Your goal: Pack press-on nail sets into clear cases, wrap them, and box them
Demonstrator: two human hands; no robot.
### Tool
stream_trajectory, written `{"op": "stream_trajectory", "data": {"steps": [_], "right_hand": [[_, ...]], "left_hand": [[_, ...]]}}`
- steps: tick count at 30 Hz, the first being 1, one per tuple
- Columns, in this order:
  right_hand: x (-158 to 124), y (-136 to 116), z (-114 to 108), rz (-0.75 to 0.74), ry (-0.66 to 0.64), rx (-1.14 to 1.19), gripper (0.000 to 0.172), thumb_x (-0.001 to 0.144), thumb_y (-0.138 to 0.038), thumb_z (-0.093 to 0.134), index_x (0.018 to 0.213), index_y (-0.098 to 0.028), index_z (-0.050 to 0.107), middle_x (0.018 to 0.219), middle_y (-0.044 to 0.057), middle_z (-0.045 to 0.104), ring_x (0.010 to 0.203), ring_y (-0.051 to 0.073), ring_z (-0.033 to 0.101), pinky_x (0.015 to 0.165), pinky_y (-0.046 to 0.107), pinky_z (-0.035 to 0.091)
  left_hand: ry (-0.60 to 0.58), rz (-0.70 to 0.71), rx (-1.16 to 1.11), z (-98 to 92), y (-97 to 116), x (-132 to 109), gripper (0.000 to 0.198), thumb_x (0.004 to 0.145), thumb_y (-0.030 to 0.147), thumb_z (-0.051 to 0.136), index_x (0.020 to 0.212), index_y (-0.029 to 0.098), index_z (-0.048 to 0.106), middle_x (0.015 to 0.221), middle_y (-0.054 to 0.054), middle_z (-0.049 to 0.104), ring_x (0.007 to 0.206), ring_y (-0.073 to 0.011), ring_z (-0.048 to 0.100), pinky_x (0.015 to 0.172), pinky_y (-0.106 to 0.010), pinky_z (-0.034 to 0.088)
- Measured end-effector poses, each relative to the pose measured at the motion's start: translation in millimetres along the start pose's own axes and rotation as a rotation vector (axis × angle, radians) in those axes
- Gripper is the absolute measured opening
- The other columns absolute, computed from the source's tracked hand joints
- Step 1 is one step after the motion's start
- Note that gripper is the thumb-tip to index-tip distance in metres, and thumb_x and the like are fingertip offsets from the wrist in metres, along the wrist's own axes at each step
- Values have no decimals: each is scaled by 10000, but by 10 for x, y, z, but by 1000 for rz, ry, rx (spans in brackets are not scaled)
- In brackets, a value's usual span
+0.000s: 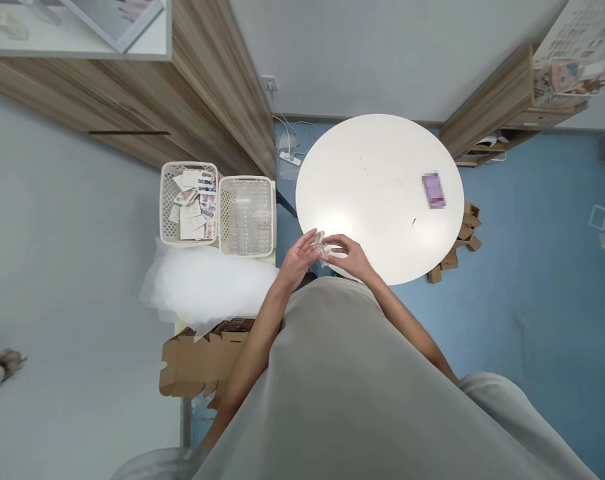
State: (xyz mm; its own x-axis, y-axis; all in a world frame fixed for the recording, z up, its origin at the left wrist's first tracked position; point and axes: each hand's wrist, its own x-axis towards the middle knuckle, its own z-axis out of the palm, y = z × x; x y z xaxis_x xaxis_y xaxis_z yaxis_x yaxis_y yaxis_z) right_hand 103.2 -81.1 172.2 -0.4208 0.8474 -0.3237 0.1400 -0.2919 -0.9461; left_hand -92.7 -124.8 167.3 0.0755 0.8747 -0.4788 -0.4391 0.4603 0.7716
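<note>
Clear plastic makes up the small crumpled piece (pixel 321 248), pinched between the fingertips of the left hand (pixel 298 259) and the right hand (pixel 351 257). The hands are drawn together over the six o'clock edge of the round white table (pixel 377 167). At two o'clock on the tabletop, well apart from the hands, lies a blurred purple object (pixel 433 190). Off the table at nine o'clock two white mesh baskets touch side by side, one with printed paper cards (pixel 188 200) and one with clear items (pixel 246 215), beside a heap of white translucent wrap (pixel 202 287) and brown cardboard boxes (pixel 192 363).
</note>
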Motion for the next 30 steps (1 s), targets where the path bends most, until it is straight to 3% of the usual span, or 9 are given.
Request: {"op": "stream_trajectory", "data": {"steps": [3, 8, 12, 16, 19, 23, 27, 30], "right_hand": [[-39, -36, -59, -5, -31, 8, 506, 841, -513, 907, 1260, -289, 733, 1401, 81, 770, 1376, 284, 714, 1195, 495, 569], [-102, -97, -162, -10, 12, -80, 739, 775, -514, 969, 1429, -326, 682, 1625, 96, 623, 1447, 309, 659, 1174, 491, 588], [-134, -180, -215, 7, -30, -90, 775, 788, -492, 966, 1482, -328, 660, 1548, 95, 689, 1329, 293, 728, 1139, 488, 610], [-158, -284, -210, -46, -47, -172, 801, 819, -442, 948, 1547, -332, 634, 1492, 92, 732, 1374, 302, 707, 1151, 500, 598], [-174, -350, -199, -90, -69, -237, 823, 843, -423, 926, 1598, -347, 607, 1530, 89, 715, 1371, 308, 711, 1154, 513, 598], [-174, -408, -221, -187, -122, -344, 851, 850, -392, 922, 1633, -381, 589, 1614, 63, 660, 1476, 329, 639, 1260, 559, 520], [-150, -423, -241, -221, -171, -402, 839, 838, -332, 936, 1610, -416, 618, 1623, 40, 651, 1538, 336, 581, 1324, 581, 459], [-124, -380, -209, -171, -154, -366, 899, 820, -399, 968, 1633, -404, 587, 1707, 57, 569, 1595, 350, 526, 1347, 589, 432]], "left_hand": [[4, 12, -17, 46, -2, 5, 816, 780, 473, 988, 1510, 260, 694, 1654, -169, 608, 1583, -396, 524, 1287, -521, 459], [-11, 13, -133, 100, 56, 9, 803, 789, 501, 967, 1506, 269, 690, 1687, -173, 579, 1552, -392, 561, 1257, -562, 489], [-59, 50, -142, 157, 157, -24, 808, 793, 457, 967, 1529, 297, 674, 1714, -153, 554, 1582, -375, 536, 1300, -557, 451], [-91, 67, -100, 174, 228, -54, 859, 762, 436, 1002, 1541, 298, 668, 1725, -149, 539, 1626, -383, 476, 1316, -530, 430], [-93, 64, -98, 110, 229, -51, 876, 763, 542, 1003, 1538, 300, 674, 1739, -144, 524, 1639, -390, 448, 1276, -500, 474], [-167, -93, -133, -49, 189, -20, 765, 855, 752, 862, 1427, 255, 763, 1578, -179, 674, 1476, -408, 620, 1131, -506, 578], [-255, -168, -118, -160, 187, -12, 683, 865, 675, 894, 1366, 221, 800, 1467, -204, 742, 1294, -388, 731, 1095, -537, 593], [-192, -136, -107, -178, 207, -13, 656, 860, 585, 926, 1382, 214, 784, 1539, -207, 699, 1333, -385, 713, 1145, -553, 571]]}}
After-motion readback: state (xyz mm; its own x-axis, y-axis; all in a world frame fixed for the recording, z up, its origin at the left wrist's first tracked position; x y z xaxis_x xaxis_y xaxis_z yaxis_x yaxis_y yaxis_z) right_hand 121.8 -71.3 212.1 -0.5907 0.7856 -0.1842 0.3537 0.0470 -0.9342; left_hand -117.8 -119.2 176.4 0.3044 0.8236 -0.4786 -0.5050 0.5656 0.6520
